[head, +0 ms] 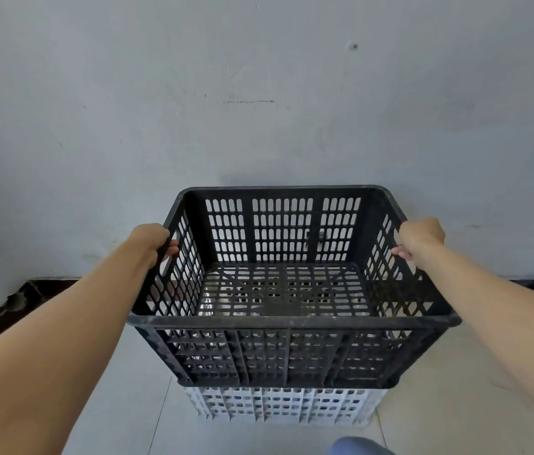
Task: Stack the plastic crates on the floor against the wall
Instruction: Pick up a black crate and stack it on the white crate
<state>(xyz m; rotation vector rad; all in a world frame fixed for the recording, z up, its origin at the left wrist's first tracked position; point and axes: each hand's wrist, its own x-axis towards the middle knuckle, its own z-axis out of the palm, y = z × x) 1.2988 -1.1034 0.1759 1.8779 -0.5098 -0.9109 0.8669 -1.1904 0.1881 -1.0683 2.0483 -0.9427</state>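
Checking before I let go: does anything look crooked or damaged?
Nothing in the stack: the black crate lines up squarely over the white crate. Only the skirting at left shows a pale, chipped-looking patch.

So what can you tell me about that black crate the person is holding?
The black crate is rectangular, open-topped plastic, with slotted walls and floor and a thick rim. It looks dusty and empty. It is upright, directly over a white crate by the wall. The left hand and right hand grip its side rims.

Both hands grip black crate over white crate
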